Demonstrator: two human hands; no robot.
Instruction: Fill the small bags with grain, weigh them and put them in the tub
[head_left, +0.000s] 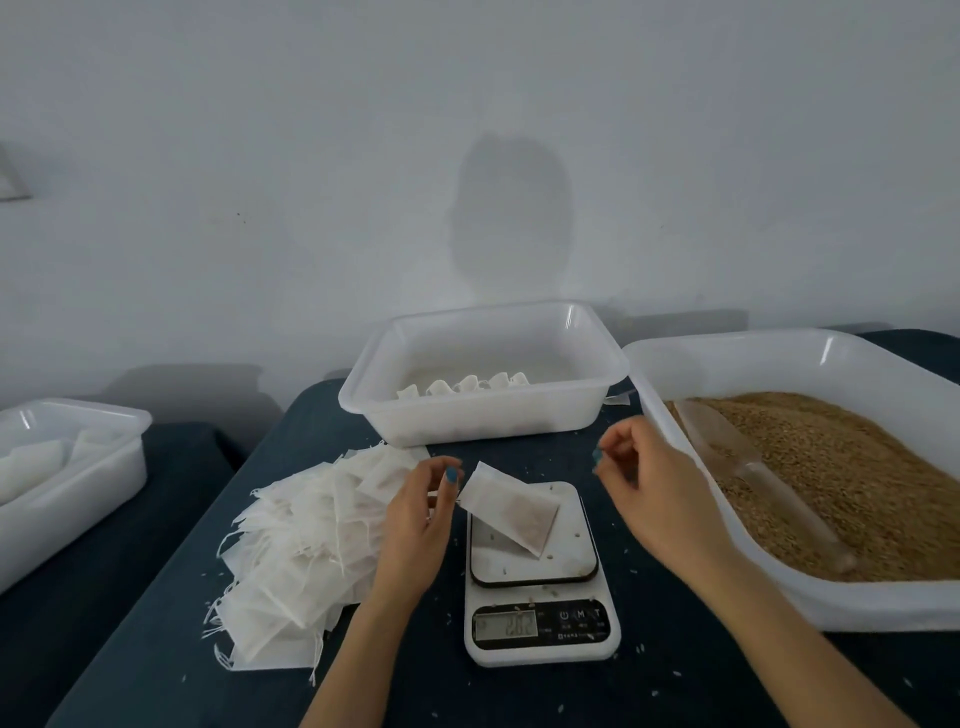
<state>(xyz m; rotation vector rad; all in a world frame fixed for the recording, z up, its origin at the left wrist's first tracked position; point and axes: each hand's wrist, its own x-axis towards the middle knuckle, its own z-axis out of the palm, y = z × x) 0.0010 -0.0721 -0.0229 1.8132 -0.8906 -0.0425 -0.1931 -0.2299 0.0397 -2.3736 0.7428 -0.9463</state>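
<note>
Head view, and the left hand (421, 514) sits at the left end of the filled bag (511, 506), fingers curled in where a thin drawstring runs to the fingertips: that reads as a pinch on the string. The right hand (657, 493) hovers just right of the bag, apart from it, fingers curled with thumb and forefinger tips close together; whether anything sits between them is too small to tell. The bag lies slantwise on the platform of the white scale (540, 644), its left end overhanging the edge, with loose grains scattered around it. The scale's display is lit, but the digits are too blurred to read. Left of the scale, a heap of empty bags (306, 545) spreads over the dark blue table (156, 623). Beyond the hands stands the white tub (467, 423), a row of bags (467, 384) along its near side. On the right, a large white tray (779, 358) holds the grain (872, 467), with a clear scoop (753, 467) lying in it. At far left another tub (78, 499) holds more white bags.
</note>
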